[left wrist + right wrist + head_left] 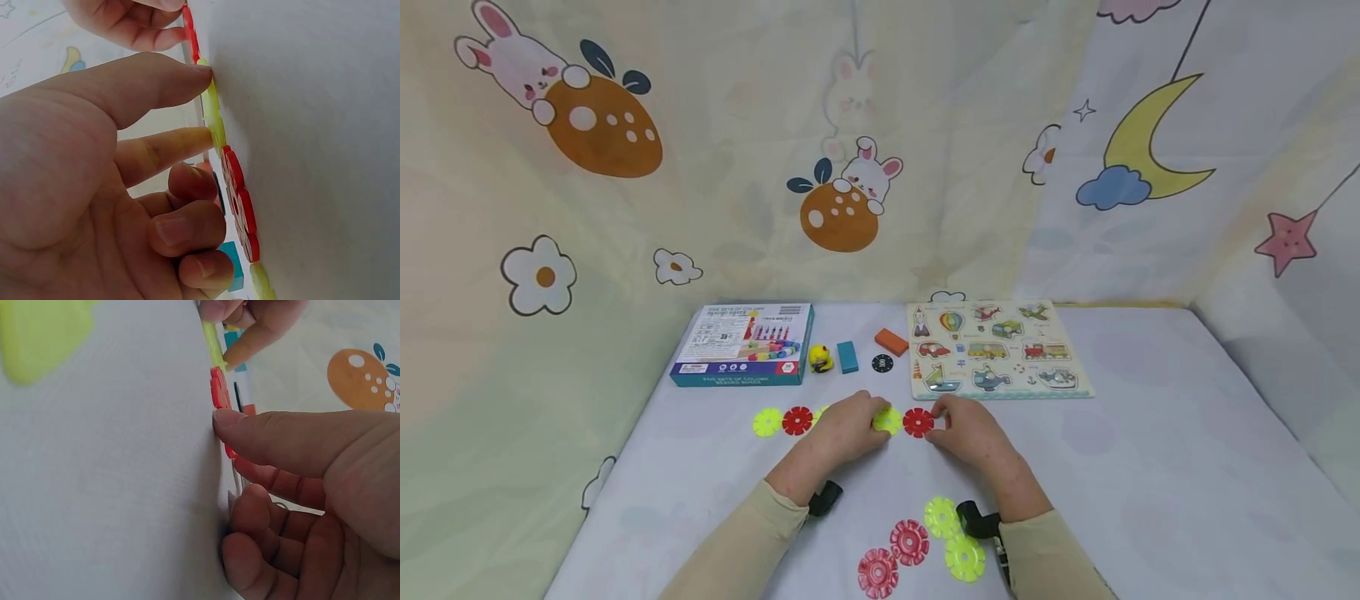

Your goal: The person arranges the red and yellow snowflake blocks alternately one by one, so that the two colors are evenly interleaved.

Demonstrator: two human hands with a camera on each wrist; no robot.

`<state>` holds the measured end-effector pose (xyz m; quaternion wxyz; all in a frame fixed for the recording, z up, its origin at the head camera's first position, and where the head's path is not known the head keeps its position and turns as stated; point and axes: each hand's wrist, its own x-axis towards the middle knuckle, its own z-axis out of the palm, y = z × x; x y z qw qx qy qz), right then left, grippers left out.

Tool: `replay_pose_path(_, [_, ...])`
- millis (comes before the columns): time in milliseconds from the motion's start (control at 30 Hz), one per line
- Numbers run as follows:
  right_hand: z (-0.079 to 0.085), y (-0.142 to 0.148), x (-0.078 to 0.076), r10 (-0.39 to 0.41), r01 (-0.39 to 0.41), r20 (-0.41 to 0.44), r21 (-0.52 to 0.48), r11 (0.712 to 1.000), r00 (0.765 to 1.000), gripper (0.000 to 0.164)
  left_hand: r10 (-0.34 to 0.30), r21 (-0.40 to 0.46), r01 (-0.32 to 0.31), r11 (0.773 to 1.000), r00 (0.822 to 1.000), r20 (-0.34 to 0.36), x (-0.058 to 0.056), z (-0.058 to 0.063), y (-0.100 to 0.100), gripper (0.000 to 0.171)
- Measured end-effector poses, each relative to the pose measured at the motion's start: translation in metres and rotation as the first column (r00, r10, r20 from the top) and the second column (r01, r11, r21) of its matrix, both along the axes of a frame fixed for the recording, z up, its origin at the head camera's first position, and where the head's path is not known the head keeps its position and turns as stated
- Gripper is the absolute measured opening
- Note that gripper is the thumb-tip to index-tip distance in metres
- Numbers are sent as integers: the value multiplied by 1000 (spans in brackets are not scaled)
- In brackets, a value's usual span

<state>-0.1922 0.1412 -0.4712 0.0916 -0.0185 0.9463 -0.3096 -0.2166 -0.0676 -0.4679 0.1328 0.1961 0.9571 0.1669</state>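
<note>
My left hand [847,425] pinches a yellow flower-shaped plastic disc [889,421] between thumb and index finger, its other fingers curled. Beside it, a red disc [918,422] is gripped at its right edge by the thumb and index finger of my right hand [972,433]. These two discs lie edge to edge at the right end of a row. Farther left in the row are a yellow disc [767,422] and a red one [797,420]. My left hand partly covers the middle; the left wrist view shows another red disc [240,203] there.
Nearer the body lie loose red discs [877,572] and yellow discs [965,557], close to the right wrist's black camera mount [976,521]. Behind the row are a box [741,346], a yellow duck figure [820,358], blue [847,357] and orange blocks [891,342], a black round piece [882,363] and a vehicle puzzle board [1000,350].
</note>
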Motion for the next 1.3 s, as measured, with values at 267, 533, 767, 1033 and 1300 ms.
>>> replay_pose_path(267, [0,-2,0,-1,1,5,-1,1000,1000,29,52,-36,-51,998,998,38,-2,7,19,60])
replay_pose_path(533, [1,-3,1,3,-3,-11,-11,1000,1000,28,-19,26,18,1000,999,26,1,10,43,52])
replay_pose_path(767, [4,-4,3,37,-37,11,-20,999,999,29,-27,56,24,998,999,45,-1,2,41,46])
replay_pose_path(1033, [20,4,10,123,-120,46,-72,990,991,46,-72,95,67,993,996,49,-6,1,39,42])
replay_pose_path(1300, [31,6,43,330,-327,94,-51,944,939,20,-83,97,76,992,994,69,-7,0,40,41])
